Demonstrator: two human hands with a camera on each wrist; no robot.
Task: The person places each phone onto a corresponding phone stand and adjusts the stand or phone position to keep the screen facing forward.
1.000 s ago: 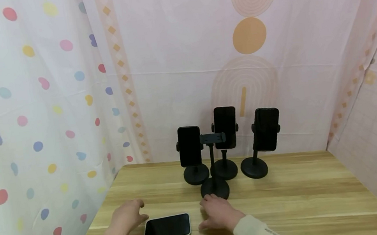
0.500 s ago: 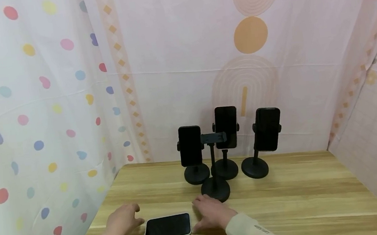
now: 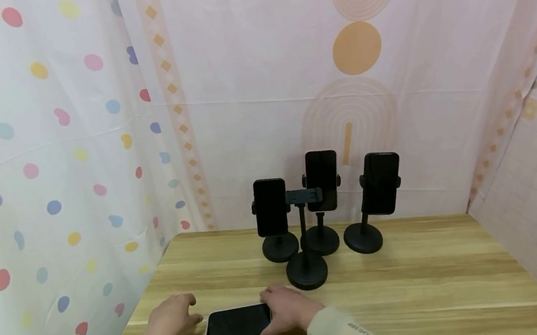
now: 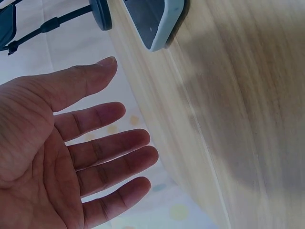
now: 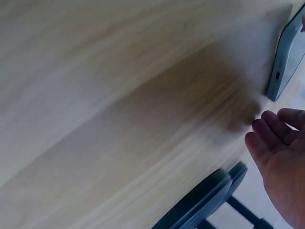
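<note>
A smartphone (image 3: 237, 325) with a dark screen and pale edge lies face up on the wooden table, long side across. My right hand (image 3: 286, 310) straddles its right end, fingers at the far side and thumb at the near side; the right wrist view shows the fingers (image 5: 271, 129) beside the phone's end, and whether they touch it I cannot tell. Left of the phone, my left hand (image 3: 167, 322) hovers apart from it, palm and spread fingers bare in the left wrist view. A black phone stand (image 3: 307, 270) with a vacant clamp (image 3: 303, 196) stands beyond my right hand.
Behind the vacant stand are three black stands holding upright phones: a left phone (image 3: 270, 207), a middle phone (image 3: 321, 172) and a right phone (image 3: 381, 183). The wooden table (image 3: 442, 274) ends at a patterned back curtain (image 3: 244, 137); a dotted curtain (image 3: 73, 174) hangs at left.
My right hand has moved left, from beside the phone to around its right end. The left hand has drawn slightly left and nearer. Phone and stands have stayed put.
</note>
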